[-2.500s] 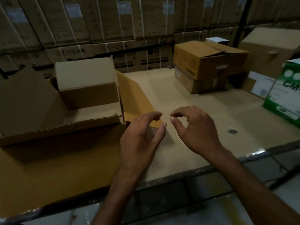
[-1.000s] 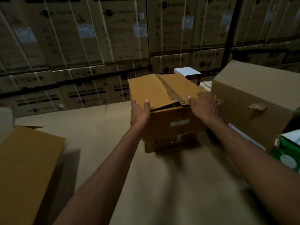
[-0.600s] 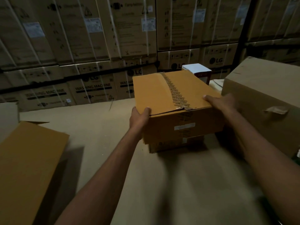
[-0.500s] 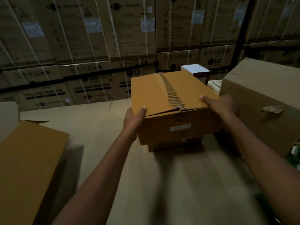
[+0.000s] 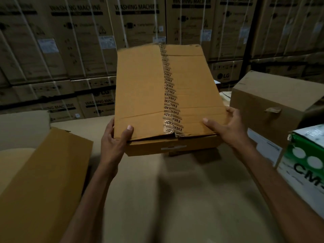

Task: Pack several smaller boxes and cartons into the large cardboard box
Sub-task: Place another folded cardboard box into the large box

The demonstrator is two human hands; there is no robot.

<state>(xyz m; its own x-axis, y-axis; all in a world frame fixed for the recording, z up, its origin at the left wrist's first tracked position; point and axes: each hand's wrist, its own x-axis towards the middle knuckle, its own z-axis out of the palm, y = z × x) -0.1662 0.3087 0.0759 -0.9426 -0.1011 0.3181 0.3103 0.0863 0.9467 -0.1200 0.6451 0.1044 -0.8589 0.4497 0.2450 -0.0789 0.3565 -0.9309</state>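
Note:
A brown taped carton (image 5: 145, 88) with printed tape down its top seam is lifted off the table, its far end tilted up. My left hand (image 5: 114, 142) grips its near left corner, thumb on top. My right hand (image 5: 226, 127) grips the near right edge, fingers on top. Just under it, a sliver of a second brown carton (image 5: 189, 152) shows on the table. The large cardboard box (image 5: 43, 172) lies at the left; only its open flap and a pale box inside (image 5: 22, 128) are in view.
A tall plain carton (image 5: 270, 100) stands at the right, with a green and white carton (image 5: 305, 162) nearer me. Stacked washing-machine cartons (image 5: 78, 50) wall off the back. The tan tabletop (image 5: 175, 199) stretches in front of me.
My hands left the large box, reached to the stacked carton and took hold of it. The top carton has since risen off the lower one and come toward me, tilting up.

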